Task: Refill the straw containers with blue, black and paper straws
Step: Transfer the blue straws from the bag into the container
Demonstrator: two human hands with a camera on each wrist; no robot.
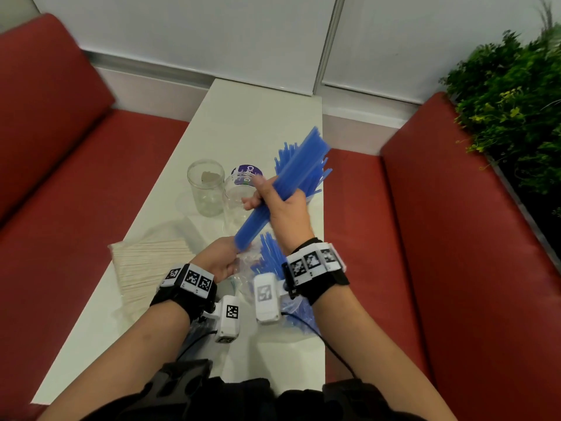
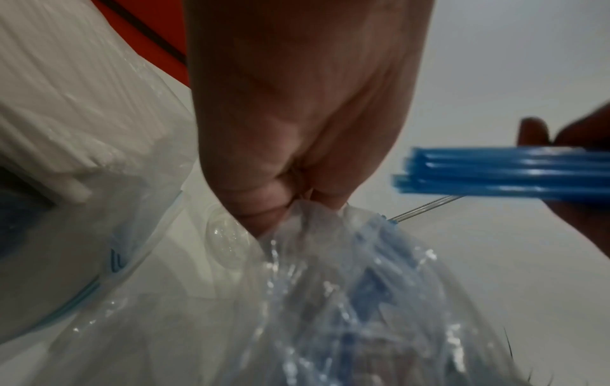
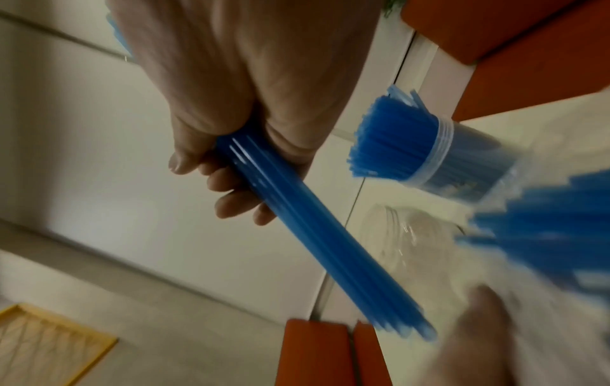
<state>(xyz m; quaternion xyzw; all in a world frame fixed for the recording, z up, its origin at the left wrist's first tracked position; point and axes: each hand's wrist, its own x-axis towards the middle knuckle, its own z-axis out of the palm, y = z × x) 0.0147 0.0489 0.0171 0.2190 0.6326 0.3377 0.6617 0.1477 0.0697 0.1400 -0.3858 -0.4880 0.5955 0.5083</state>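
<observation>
My right hand (image 1: 274, 202) grips a bundle of blue straws (image 1: 285, 183) (image 3: 323, 235) around its middle, tilted above the white table (image 1: 236, 123). Behind it stands a clear container (image 3: 462, 162) holding several blue straws (image 1: 303, 168). My left hand (image 1: 218, 259) (image 2: 297, 167) pinches the mouth of a clear plastic bag (image 2: 330, 300) (image 1: 252, 268) with more blue straws inside. Two empty clear jars (image 1: 206, 189) (image 1: 238, 199) stand left of the bundle. A pack of paper straws (image 1: 148, 265) (image 2: 66, 104) lies at the table's left edge. No black straws show.
Red bench seats (image 1: 76, 177) (image 1: 455, 238) flank the narrow table. A green plant (image 1: 510, 101) stands at the right behind the bench. A white wall (image 1: 212, 31) closes the far end. A purple-labelled lid or cup (image 1: 247, 173) sits behind the jars.
</observation>
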